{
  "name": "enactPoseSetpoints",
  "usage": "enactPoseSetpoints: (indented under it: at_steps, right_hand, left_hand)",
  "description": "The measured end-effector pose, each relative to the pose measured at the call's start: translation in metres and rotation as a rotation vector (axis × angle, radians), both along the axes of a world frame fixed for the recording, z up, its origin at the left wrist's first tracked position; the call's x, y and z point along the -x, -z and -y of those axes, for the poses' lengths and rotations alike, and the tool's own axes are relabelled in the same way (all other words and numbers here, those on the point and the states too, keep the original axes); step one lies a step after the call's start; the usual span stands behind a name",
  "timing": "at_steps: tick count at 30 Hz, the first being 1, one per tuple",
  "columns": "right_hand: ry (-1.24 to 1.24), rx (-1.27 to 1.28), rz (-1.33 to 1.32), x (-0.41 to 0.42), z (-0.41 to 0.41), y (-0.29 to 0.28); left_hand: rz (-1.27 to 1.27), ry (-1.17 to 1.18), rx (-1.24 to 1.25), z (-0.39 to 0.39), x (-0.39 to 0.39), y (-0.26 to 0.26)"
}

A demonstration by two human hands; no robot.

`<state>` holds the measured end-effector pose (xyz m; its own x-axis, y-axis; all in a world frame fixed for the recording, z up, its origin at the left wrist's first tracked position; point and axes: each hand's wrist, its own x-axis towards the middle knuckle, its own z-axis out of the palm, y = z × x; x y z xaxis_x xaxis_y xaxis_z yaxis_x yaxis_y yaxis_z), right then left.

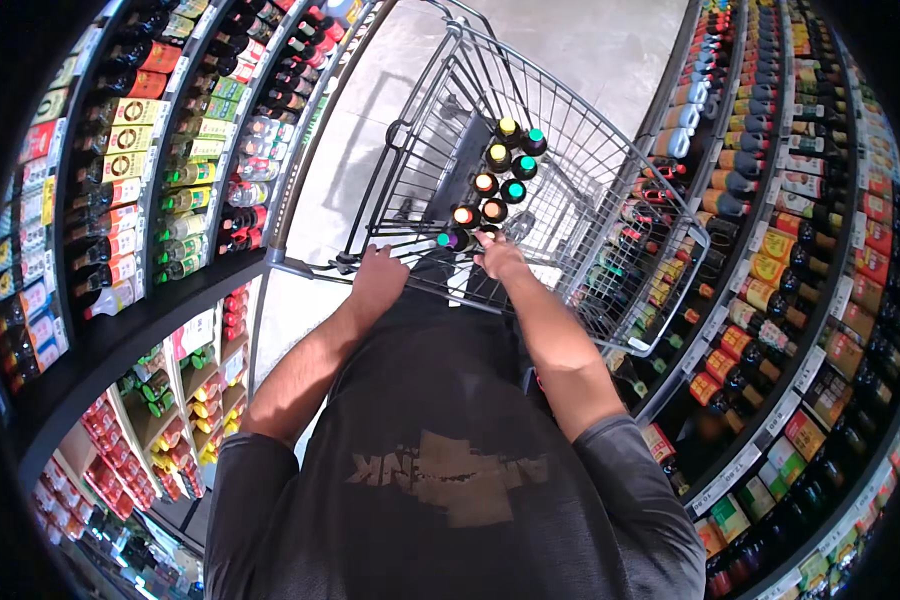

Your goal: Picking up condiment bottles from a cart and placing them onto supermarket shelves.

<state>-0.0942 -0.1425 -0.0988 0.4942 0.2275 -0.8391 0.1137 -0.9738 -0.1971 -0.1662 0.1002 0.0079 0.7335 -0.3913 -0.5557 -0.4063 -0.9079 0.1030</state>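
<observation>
A wire shopping cart (570, 97) stands before me, turned at an angle. Inside it, several dark bottles are grouped upright, with yellow caps (499, 153), green caps (525, 166) and orange caps (486, 182). My right hand (501, 256) reaches over the near side, its fingers around the top of a bottle (489, 232) at the near end of the group. Beside that bottle is another with a green-and-purple top (451, 240). My left hand (381, 277) has its fingers curled over the cart's near rail; its palm side is hidden.
Shelves of bottles (124, 157) rise on the left, above a lower rack of red and yellow packages (202, 405). On the right, long shelves (765, 285) hold sauce-like bottles and jugs, close to the cart's side. Pale floor (592, 30) shows beyond the cart.
</observation>
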Motion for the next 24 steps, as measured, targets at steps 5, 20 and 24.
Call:
enactPoseSetpoints:
  at_steps: [5, 20, 24]
  right_hand:
    - [0.292, -0.033, 0.131, 0.016, 0.032, 0.045]
    - [0.387, -0.717, 0.850, 0.058, 0.195, -0.168]
    - [0.644, -0.827, 0.934, 0.059, 0.223, -0.229]
  left_hand:
    - [-0.051, 0.012, -0.016, 0.006, 0.005, 0.000]
    - [-0.303, 0.122, 0.281, 0.100, 0.023, 0.007]
    - [-0.269, 0.078, 0.250, 0.112, 0.019, -0.015]
